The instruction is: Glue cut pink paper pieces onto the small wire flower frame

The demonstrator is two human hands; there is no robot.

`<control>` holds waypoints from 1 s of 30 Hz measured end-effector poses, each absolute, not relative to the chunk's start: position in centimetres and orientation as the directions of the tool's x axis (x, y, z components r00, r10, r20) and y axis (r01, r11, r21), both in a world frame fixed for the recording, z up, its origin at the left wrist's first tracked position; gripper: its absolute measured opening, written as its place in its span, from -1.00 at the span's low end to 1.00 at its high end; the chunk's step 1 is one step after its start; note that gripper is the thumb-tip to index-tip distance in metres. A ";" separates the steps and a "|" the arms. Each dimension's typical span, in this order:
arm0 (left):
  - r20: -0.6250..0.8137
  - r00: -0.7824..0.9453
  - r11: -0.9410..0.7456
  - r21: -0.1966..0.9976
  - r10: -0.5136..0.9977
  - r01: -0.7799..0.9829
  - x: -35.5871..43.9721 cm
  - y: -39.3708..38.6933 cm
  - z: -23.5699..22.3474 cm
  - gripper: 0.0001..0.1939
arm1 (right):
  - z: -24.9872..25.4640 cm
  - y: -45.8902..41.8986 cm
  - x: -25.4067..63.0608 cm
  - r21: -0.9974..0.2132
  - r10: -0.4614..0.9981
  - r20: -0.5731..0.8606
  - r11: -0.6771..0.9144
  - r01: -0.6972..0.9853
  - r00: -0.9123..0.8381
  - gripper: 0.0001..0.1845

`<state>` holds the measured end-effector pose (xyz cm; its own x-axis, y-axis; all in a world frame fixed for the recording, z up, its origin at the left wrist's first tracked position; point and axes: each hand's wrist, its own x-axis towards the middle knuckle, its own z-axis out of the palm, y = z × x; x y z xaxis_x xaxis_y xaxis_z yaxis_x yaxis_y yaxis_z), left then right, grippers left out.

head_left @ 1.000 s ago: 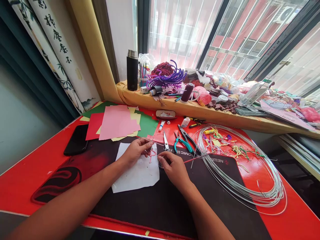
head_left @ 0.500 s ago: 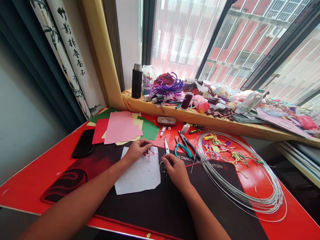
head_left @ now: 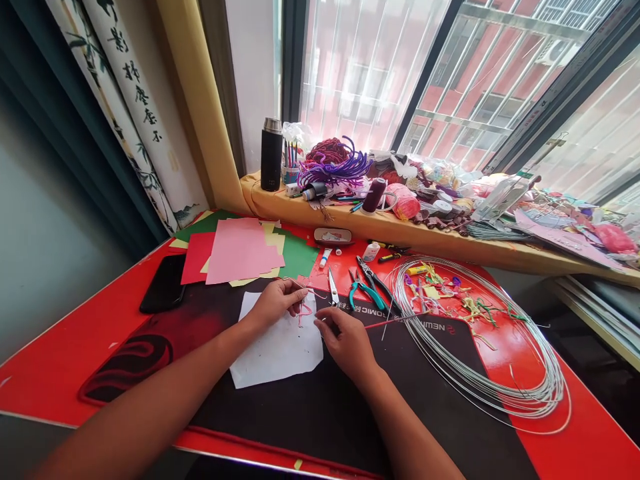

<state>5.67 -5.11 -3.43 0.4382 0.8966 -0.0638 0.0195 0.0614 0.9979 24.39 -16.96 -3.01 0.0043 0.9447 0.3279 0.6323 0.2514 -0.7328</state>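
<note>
My left hand (head_left: 280, 300) is closed over the white sheet, thumb and fingers pinching a thin piece of wire. Below its fingertips hangs a small looped shape of pink cord (head_left: 305, 310). Just to the right, my right hand (head_left: 349, 339) is closed with thumb and forefinger near that loop. A thin red cord (head_left: 387, 323) comes out behind its knuckles and runs right toward the wire coil; the part inside the fingers is hidden. Under the left hand lies the creased white paper (head_left: 277, 360). Scissors (head_left: 333, 287) lie beyond the right hand.
Teal-handled pliers (head_left: 367, 293) and black pliers (head_left: 380, 283) lie behind my right hand. A big coil of silvery wire (head_left: 540, 393) covers the right side, with cord scraps inside. Coloured paper (head_left: 245, 253) and a phone (head_left: 163, 283) are at the left. The sill holds yarn (head_left: 335, 163).
My right hand has moved slightly left, its fingertips closer to the pink loop and left hand. The left hand has stayed nearly in place. The view has shifted slightly.
</note>
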 end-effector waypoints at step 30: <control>-0.169 0.489 0.137 0.985 0.856 0.102 6.4 -7.0 -2.5 -0.61 | -3.3 -17.2 23.7 -0.520 0.939 0.305 0.304 0.799 -0.158 -0.88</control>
<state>6.37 -7.00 -2.47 0.4891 0.8556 -0.1695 0.1024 0.1366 0.9853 23.68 -17.17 -3.33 -0.1585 0.9390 0.3052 0.7986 0.3037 -0.5197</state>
